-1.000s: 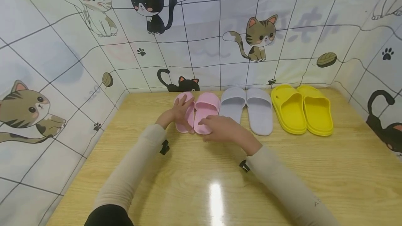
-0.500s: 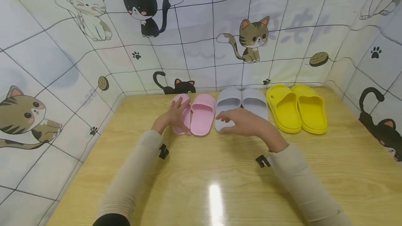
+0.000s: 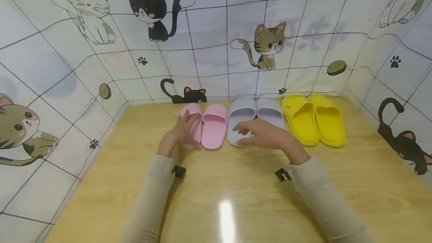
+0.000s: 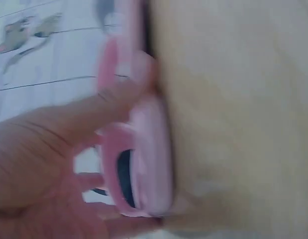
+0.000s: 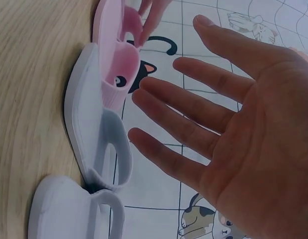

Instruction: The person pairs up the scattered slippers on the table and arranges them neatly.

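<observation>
Two pink slippers (image 3: pixel 214 128) lie side by side on the wooden table, toes against the cat-print backdrop. My left hand (image 3: pixel 182 130) rests on the left one (image 3: pixel 193 125), fingers spread over its strap and thumb at its heel; the blurred left wrist view shows the thumb (image 4: pixel 129 89) along the slipper's edge. My right hand (image 3: pixel 263 134) hovers above the pair of pale grey slippers (image 3: pixel 241 119) in the middle, holding nothing. In the right wrist view its fingers (image 5: pixel 178 104) are extended and apart from the grey slippers (image 5: pixel 86 114). Part of the right grey slipper is hidden under this hand.
A yellow pair of slippers (image 3: pixel 303 123) stands at the right end of the row, close to the grey pair. The cat-print backdrop (image 3: pixel 216 59) rises behind and at both sides. Light glares on the front of the wooden table (image 3: pixel 189 205).
My right hand has left the right pink slipper and moved right, over the grey pair. The left hand stays on the left pink slipper. The head view has shifted slightly.
</observation>
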{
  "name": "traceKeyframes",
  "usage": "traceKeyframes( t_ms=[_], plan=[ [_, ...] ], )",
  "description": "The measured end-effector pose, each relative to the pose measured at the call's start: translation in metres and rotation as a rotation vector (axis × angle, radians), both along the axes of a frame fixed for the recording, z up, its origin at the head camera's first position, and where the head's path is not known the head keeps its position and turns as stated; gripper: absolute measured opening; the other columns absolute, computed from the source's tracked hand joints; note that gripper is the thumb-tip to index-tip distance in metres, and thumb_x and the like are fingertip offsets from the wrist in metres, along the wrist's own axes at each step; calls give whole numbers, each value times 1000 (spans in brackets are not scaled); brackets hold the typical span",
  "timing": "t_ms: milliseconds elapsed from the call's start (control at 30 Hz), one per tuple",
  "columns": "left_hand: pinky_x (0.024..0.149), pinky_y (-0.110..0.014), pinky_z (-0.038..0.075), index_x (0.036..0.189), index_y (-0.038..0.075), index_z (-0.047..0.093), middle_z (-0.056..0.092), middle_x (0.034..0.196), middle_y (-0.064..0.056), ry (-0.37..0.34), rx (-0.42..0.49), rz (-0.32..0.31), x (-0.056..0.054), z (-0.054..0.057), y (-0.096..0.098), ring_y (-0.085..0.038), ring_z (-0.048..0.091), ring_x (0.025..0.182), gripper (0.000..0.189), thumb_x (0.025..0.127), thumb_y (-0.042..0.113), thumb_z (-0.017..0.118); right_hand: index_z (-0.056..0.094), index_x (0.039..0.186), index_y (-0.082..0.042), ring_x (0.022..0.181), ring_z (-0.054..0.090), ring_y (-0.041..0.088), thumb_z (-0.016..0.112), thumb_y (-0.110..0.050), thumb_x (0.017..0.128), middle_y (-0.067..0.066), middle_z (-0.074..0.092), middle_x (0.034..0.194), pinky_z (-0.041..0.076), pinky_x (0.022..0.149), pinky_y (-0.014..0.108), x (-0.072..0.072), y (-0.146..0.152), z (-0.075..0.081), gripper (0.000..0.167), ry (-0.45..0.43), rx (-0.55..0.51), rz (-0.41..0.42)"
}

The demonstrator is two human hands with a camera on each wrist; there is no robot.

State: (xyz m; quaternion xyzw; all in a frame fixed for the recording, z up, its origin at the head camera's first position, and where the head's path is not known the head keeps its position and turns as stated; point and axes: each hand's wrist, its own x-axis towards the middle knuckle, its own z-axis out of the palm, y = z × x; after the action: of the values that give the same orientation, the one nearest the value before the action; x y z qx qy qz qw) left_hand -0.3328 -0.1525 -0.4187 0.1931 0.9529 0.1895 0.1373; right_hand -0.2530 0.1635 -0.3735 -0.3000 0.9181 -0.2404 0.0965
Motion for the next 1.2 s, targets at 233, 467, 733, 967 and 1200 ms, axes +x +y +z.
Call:
traceKeyframes(
  t_ms=[233, 467, 733, 967, 1200],
  plan=[
    [124, -69, 15, 162, 11, 31, 12, 173, -21, -23, 83, -98, 4, 17, 2, -50, 2, 159, 101, 80, 25, 89, 62, 140, -11, 121, 67, 29, 70, -36, 99, 12, 71, 132, 53, 105, 53, 4, 19, 7, 49, 45, -10, -41],
    [124, -58, 31, 157, 4, 40, 47, 158, -22, 102, 134, -98, 7, 28, 8, -41, 38, 150, 81, 92, 34, 78, 64, 138, -12, 120, 68, 27, 71, -33, 98, 7, 72, 132, 55, 101, 53, 12, 30, 14, 46, 84, -25, -66],
    [115, -48, 45, 139, 1, 59, 63, 140, -19, 274, 213, -121, 15, 36, 23, -34, 57, 132, 58, 93, 33, 76, 65, 137, -11, 118, 68, 26, 72, -30, 97, 6, 72, 131, 56, 100, 53, 21, 31, 20, 45, 114, -20, -56],
    [107, -45, 51, 141, 7, 61, 66, 137, -11, 328, 259, -104, 26, 50, 30, -28, 62, 121, 55, 94, 34, 76, 65, 136, -10, 117, 69, 27, 73, -29, 96, 7, 73, 130, 57, 98, 50, 23, 28, 29, 45, 157, -15, -37],
    [113, -43, 47, 143, 7, 59, 66, 139, -8, 343, 213, -121, 41, 65, 39, -27, 60, 129, 56, 96, 35, 74, 66, 136, -10, 115, 69, 26, 72, -31, 97, 6, 73, 130, 56, 98, 49, 24, 24, 36, 45, 197, 4, -45]
  ],
)
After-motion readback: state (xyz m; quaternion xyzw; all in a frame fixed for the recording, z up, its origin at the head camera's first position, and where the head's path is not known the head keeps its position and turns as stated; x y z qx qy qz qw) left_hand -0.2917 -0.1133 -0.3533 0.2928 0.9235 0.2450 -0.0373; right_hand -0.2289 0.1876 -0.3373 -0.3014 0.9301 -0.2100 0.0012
